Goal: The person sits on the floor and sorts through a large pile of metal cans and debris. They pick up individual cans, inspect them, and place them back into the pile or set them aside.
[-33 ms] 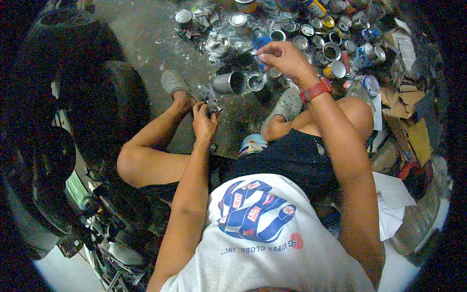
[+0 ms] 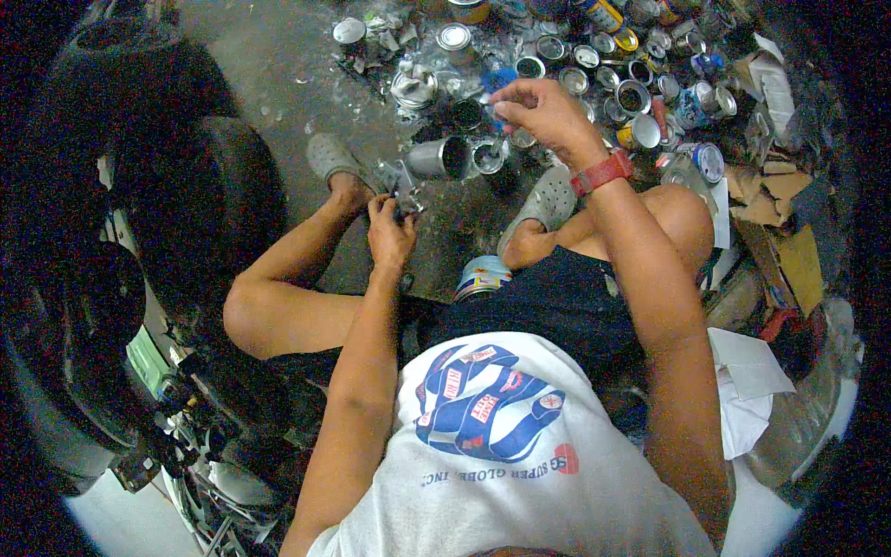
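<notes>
Grimy floor [image 2: 278, 65], cans [image 2: 633, 97] crowding upper right. Left hand [image 2: 391, 237] grips metallic tool [image 2: 405, 193], upper centre; right hand [image 2: 548, 116] half-curled, can't tell if holding anything. Risk: tool bumps tilted metal cup [image 2: 425, 158], spilling contents.

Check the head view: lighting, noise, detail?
Head view: grainy, corners black; dark round shape at left loses detail in shadow; white shirt much brighter; metal thing at the left hand too murky to make out.
</notes>
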A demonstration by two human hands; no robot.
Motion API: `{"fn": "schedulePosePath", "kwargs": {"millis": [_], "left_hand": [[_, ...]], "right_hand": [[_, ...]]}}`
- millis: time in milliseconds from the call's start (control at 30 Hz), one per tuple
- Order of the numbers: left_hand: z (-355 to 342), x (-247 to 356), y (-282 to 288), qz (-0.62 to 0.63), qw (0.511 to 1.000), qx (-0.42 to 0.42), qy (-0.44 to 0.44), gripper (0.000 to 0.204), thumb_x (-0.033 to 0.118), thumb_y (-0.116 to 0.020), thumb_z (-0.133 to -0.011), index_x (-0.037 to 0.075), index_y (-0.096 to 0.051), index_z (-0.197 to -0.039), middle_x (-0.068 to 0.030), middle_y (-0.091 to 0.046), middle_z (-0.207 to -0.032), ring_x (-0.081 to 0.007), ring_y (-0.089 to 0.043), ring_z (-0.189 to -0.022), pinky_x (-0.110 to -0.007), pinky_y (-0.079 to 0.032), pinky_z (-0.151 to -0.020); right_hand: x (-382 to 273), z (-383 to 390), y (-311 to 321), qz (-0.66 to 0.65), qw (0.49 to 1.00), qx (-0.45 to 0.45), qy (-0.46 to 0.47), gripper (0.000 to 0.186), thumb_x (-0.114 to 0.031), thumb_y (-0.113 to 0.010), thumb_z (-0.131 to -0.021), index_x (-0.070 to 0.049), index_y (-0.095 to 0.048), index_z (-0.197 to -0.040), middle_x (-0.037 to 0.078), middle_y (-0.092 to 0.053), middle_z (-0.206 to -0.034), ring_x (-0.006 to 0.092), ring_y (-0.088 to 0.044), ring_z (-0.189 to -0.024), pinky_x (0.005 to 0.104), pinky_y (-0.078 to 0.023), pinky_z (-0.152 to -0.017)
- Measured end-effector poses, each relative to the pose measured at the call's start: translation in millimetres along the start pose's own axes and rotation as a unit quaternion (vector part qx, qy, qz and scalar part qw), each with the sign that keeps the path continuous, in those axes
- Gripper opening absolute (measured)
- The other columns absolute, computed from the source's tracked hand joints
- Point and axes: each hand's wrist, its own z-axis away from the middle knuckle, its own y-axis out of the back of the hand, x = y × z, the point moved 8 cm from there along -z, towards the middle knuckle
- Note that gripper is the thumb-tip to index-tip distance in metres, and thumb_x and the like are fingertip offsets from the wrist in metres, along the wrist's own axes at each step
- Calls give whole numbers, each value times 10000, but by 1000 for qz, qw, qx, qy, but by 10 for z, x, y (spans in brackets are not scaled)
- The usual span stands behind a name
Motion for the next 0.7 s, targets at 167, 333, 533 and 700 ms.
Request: {"fn": "schedulePosePath", "kwargs": {"millis": [167,333,533,700], "left_hand": [[-56,219,60,-34,999,-35,15,402,170,-805,-850,69,-656,-1209,-178,-509,-1460,-449,-654,-1153,-515,-572,-918],[-192,426,2,-65,992,-90,52,401,170,-802,-849,83,-662,-1215,-186,-500,-1467,-458,-654,-1153,-533,-568,-916],[-250,485,-36,-94,992,-80,9,414,149,-811,-818,97,-674,-1205,-192,-495,-1477,-464,-650,-1164,-543,-556,-928],[-273,460,-72,-97,994,-58,-6,392,123,-791,-825,90,-674,-1197,-199,-492,-1490,-466,-652,-1163,-545,-559,-920]], "right_hand": [[30,-71,-7,-58,998,19,30,262,-173,-693,-1013,-27,-757,-1221,62,-768,-1070,122,-731,-881,269,-581,-741],[97,-219,7,-79,996,2,35,275,-100,-634,-1020,-51,-748,-1265,61,-767,-1054,132,-739,-876,277,-567,-757],[120,-252,-16,-71,997,4,14,323,-101,-687,-939,-47,-750,-1251,57,-767,-982,119,-714,-849,281,-555,-789],[95,-285,-13,-55,998,19,34,325,-122,-710,-922,-48,-754,-1235,55,-768,-964,123,-700,-859,293,-558,-835]]}}
